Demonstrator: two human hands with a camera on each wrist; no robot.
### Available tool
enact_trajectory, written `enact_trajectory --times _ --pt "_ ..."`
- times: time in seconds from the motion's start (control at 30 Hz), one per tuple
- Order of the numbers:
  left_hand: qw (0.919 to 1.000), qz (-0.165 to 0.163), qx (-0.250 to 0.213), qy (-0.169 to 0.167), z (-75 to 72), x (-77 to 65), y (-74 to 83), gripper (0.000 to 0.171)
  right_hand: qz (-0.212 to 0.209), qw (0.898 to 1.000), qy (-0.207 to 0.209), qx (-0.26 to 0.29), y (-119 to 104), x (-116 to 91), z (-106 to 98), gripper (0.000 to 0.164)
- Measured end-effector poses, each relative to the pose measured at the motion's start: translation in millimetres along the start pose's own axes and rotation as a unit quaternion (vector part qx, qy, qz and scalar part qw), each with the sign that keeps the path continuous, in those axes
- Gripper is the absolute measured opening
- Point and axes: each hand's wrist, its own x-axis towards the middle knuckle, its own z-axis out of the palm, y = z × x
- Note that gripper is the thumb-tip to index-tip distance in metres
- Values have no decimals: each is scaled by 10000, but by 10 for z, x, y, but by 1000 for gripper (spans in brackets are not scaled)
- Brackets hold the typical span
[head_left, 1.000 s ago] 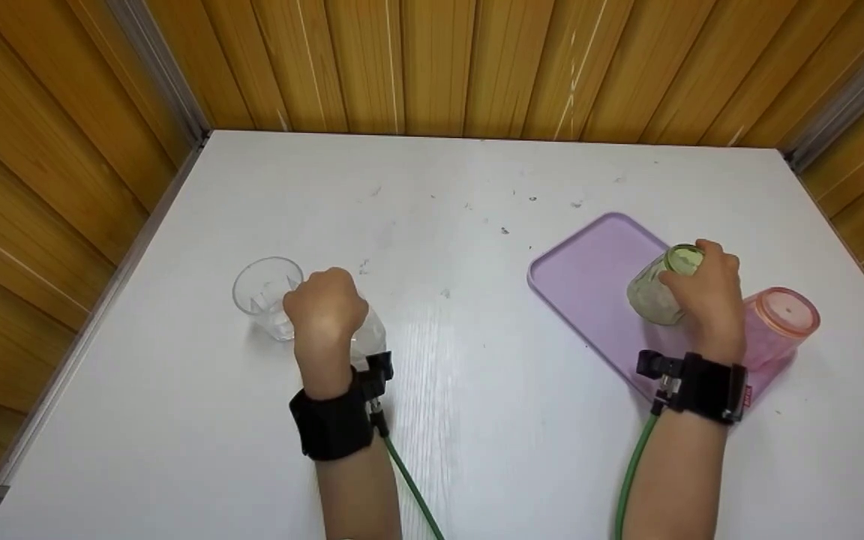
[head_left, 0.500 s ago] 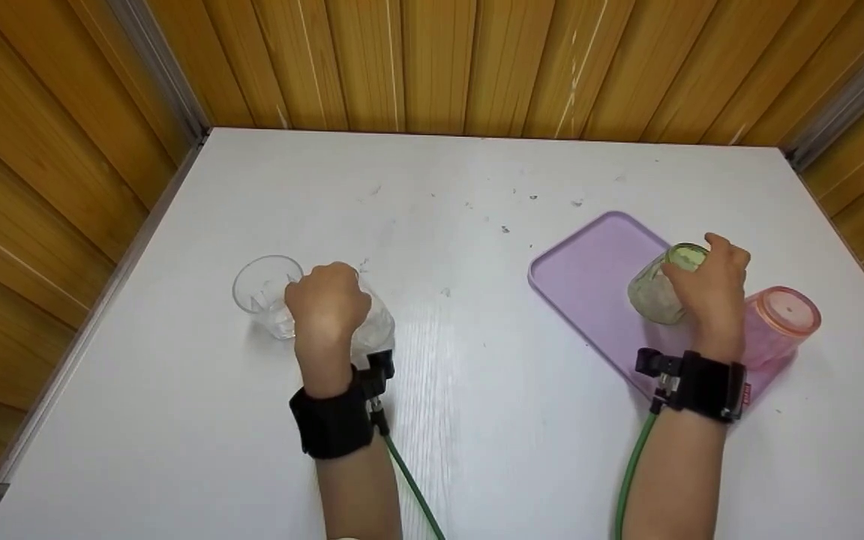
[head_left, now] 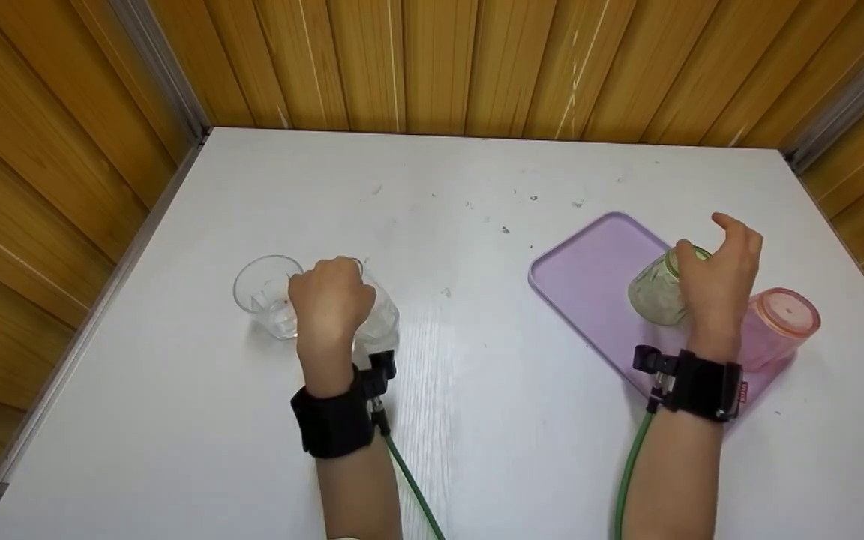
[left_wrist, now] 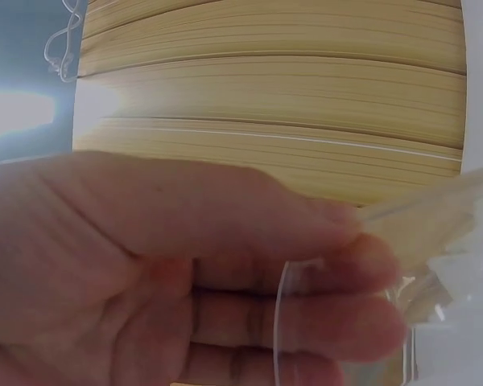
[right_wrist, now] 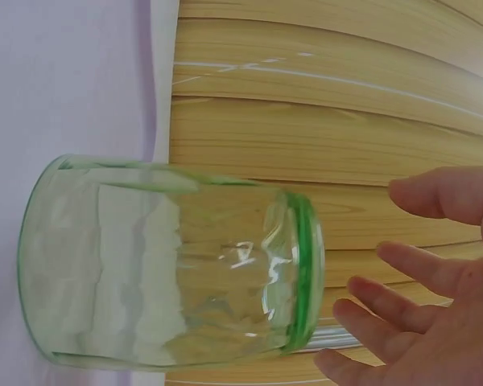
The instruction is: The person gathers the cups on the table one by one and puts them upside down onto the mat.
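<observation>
In the head view my left hand [head_left: 332, 300] grips a clear glass [head_left: 379, 319], partly hidden behind the hand. The left wrist view shows the thumb and curled fingers [left_wrist: 338, 326] at this glass's wall. Just left of the hand stands a second clear glass [head_left: 267, 289], mouth up. My right hand [head_left: 724, 281] has its fingers spread beside a green glass [head_left: 653, 292], which stands mouth down on a purple tray [head_left: 582, 277]. In the right wrist view a gap shows between the fingertips [right_wrist: 366, 285] and the green glass's base. A pink glass [head_left: 773, 330], also mouth down, is right of the right hand.
The white table [head_left: 469, 420] is bounded by wood-panelled walls [head_left: 432, 67] at the back and sides. A green cable [head_left: 413, 480] runs from the left wrist camera, another [head_left: 627, 465] from the right. Small dark marks dot the tabletop.
My right hand has let go of the green glass and drawn away up and to the right, fingers spreading. The clear glass at my left hand has shifted slightly right, showing more.
</observation>
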Motion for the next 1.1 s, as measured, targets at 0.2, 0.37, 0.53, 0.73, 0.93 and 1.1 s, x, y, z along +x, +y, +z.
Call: enact_trajectory --times 0.2,0.37,0.53,0.73,0.93,1.1 --pt "9993 188 -125 300 3 8 11 35 -592 9961 525 399 -162 -61 86 42" --pt "9986 314 -143 403 4 17 16 36 -792 9947 385 533 -221 -83 123 41" --pt "9983 369 -138 434 13 24 17 36 -851 9936 364 643 -226 -89 123 41" --pt "9964 459 -133 700 13 21 12 38 -1064 9901 291 872 -295 -125 153 39" --pt "9960 437 -57 784 22 26 23 40 -1613 9822 111 958 -385 -172 251 36" --pt "9967 408 -88 696 28 26 50 39 -1922 9770 -201 906 -427 -197 301 36"
